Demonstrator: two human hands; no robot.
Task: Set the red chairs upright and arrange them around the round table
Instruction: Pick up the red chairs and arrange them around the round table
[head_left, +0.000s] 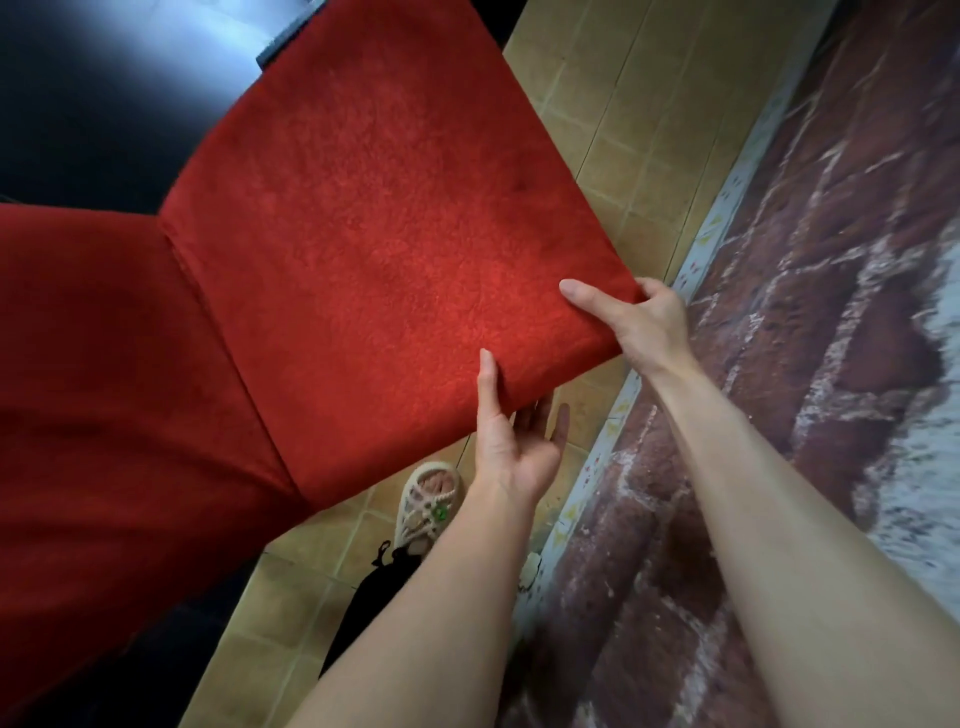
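Partway: pinching seat edge of red chair (363, 208) with left grip (511, 447), clasping its corner with right grip (641, 325); yet to arrange.

Chair (363, 218) left of rug (810, 364)

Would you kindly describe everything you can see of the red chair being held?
The red chair fills most of the view: two padded panels in fuzzy, velvet-like red fabric, meeting at a crease. The lit panel is tilted above the tiled floor. The left hand pinches its near edge, thumb on top, fingers beneath; the right hand grips its corner. No legs plainly show, so seat and back cannot be told apart.
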